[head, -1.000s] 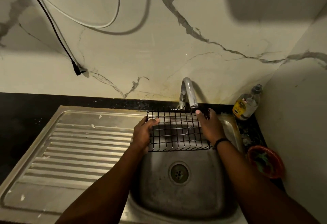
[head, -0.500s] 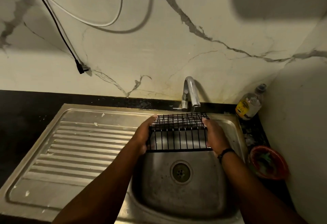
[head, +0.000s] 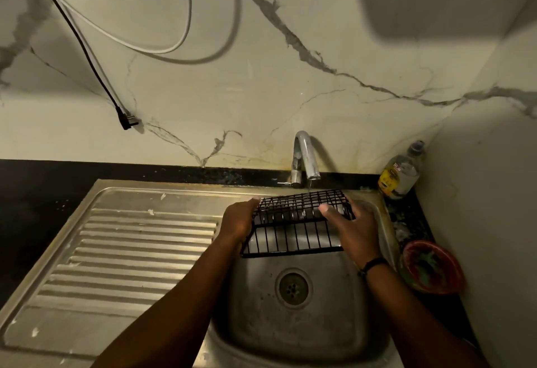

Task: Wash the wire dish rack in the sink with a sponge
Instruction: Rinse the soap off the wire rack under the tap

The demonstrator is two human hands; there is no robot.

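A black wire dish rack is held over the steel sink basin, just under the tap, from which a thin stream of water falls onto the rack's far edge. My left hand grips the rack's left side. My right hand holds the right side, fingers laid across the upper wires. The rack is tipped, its far part folded toward me. No sponge shows in either hand.
A ribbed steel drainboard lies left of the basin. At the right stand a clear bottle with a yellow label and a red bowl on the black counter. Cables hang on the marble wall.
Both hands have tilted and turned the rack under the tap; my right fingers slid further across its top. The view shifted slightly.
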